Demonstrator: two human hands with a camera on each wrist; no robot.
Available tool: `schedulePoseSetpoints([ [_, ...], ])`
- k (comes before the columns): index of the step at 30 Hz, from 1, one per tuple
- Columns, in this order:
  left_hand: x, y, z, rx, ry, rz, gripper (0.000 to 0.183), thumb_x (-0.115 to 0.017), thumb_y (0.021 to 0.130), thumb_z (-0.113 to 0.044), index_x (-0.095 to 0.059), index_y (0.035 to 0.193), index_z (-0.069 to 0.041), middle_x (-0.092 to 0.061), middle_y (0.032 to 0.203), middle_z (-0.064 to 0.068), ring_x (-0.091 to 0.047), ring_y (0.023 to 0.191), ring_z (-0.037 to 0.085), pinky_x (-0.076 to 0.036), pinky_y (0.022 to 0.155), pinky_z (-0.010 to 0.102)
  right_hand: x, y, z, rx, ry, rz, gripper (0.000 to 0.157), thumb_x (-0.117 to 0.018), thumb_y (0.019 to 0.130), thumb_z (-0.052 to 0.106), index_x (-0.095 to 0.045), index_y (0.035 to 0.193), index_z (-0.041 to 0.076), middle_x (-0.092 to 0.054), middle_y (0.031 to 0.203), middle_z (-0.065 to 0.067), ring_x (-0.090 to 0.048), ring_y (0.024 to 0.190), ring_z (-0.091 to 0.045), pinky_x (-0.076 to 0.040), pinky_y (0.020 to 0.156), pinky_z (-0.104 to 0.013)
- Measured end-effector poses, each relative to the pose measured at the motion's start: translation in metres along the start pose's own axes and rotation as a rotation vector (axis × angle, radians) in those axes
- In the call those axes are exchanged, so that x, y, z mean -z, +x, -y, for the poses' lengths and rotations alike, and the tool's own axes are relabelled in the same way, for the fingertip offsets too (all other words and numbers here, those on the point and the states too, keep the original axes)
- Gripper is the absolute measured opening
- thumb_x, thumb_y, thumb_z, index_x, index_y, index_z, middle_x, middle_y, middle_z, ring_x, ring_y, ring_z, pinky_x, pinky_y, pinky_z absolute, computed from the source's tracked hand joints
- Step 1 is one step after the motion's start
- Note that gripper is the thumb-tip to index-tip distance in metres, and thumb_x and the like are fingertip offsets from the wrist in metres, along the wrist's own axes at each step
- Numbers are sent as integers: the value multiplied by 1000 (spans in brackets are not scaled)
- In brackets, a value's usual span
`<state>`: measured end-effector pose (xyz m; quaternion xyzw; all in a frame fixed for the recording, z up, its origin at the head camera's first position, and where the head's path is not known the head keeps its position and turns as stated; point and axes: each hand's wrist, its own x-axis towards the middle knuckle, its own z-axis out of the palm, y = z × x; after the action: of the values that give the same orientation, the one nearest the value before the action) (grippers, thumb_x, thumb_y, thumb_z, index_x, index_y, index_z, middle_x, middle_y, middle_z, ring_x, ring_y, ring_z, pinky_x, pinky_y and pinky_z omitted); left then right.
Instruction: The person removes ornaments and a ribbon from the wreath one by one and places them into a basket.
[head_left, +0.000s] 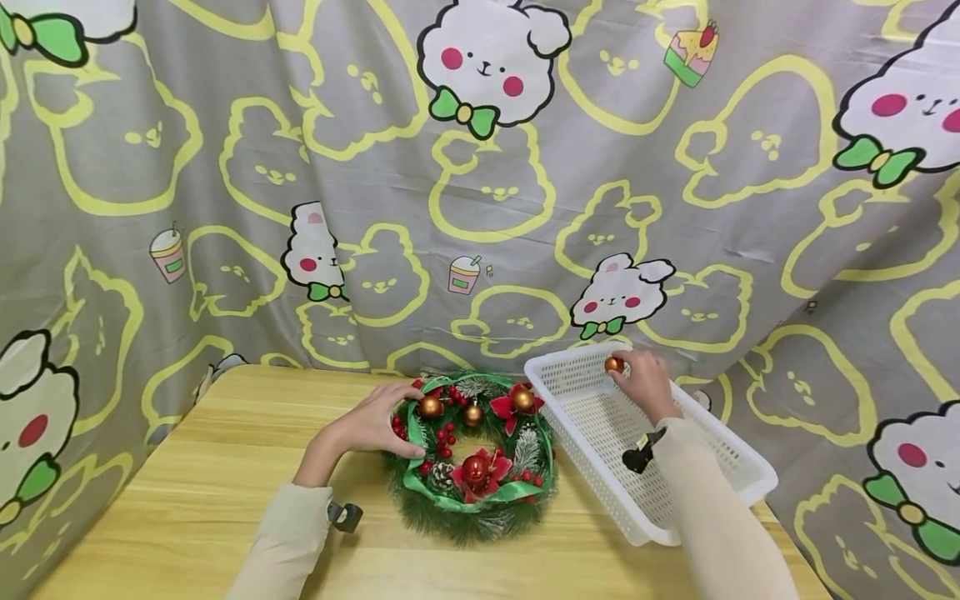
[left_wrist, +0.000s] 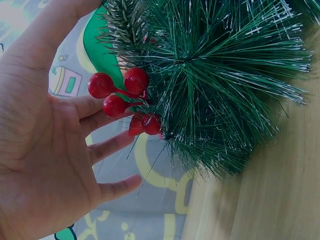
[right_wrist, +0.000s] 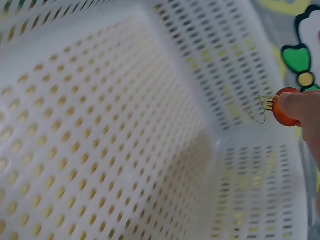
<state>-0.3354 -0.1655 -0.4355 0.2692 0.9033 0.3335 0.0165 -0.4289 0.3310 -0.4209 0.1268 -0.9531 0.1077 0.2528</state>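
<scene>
A green Christmas wreath (head_left: 487,521) lies on the table, trimmed with a green ribbon (head_left: 442,502), red flowers, berries and gold and red baubles. At its left edge rests my left hand (head_left: 375,423), thumb toward me and fingers on the far side. In the left wrist view the fingers spread loosely beside red berries (left_wrist: 114,106) and green needles (left_wrist: 215,80). My right hand (head_left: 647,387) pinches a copper-orange bauble (right_wrist: 285,111) over the far end of a white plastic basket (head_left: 592,417). A gold cap and thin thread loop show on the bauble.
The basket stands slanted to the right of the wreath, its perforated floor (right_wrist: 100,125) showing. Under everything is a light wooden table (head_left: 225,483). A grey patterned curtain (head_left: 390,192) closes off the back and sides. Each sleeve end carries a small black wrist camera (head_left: 345,517).
</scene>
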Motion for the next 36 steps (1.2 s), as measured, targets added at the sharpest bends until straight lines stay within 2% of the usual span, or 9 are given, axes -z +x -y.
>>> schedulePoseSetpoints([
  [4, -1, 0, 0, 7, -4, 7, 89, -78, 60, -63, -46, 133, -22, -30, 149, 11, -23, 137, 35, -29, 99, 63, -8, -6, -2, 4, -62, 80, 36, -74, 81, 21, -67, 114, 7, -68, 102, -15, -57, 94, -34, -36, 80, -55],
  [7, -1, -1, 1, 8, 0, 11, 89, -78, 60, -63, -46, 133, -22, -29, 149, 11, -23, 137, 35, -30, 100, 63, -13, -9, -4, 26, -86, 100, 35, -75, 80, 20, -68, 112, 7, -68, 100, -14, -58, 92, -33, -37, 78, -54],
  [12, 0, -1, -1, 12, 0, 12, 89, -78, 60, -62, -46, 133, -22, -29, 149, 12, -22, 138, 35, -29, 100, 63, -21, -14, -5, 75, -137, 103, 30, -76, 78, 18, -69, 106, 9, -68, 92, -12, -57, 84, -31, -40, 71, -51],
  [23, -1, 0, 1, 16, 6, 12, 89, -78, 61, -62, -46, 133, -22, -28, 150, 11, -20, 138, 35, -29, 100, 64, -29, -21, -4, 135, -208, 103, 22, -76, 76, 13, -71, 97, 10, -65, 83, -8, -55, 80, -30, -41, 70, -50],
  [36, -1, 0, 1, 12, 5, 14, 89, -78, 61, -63, -46, 134, -22, -28, 150, 12, -21, 138, 35, -29, 100, 63, -32, -23, -5, 117, -201, 151, 25, -76, 76, 10, -71, 101, 9, -66, 88, -10, -55, 85, -31, -41, 73, -53],
])
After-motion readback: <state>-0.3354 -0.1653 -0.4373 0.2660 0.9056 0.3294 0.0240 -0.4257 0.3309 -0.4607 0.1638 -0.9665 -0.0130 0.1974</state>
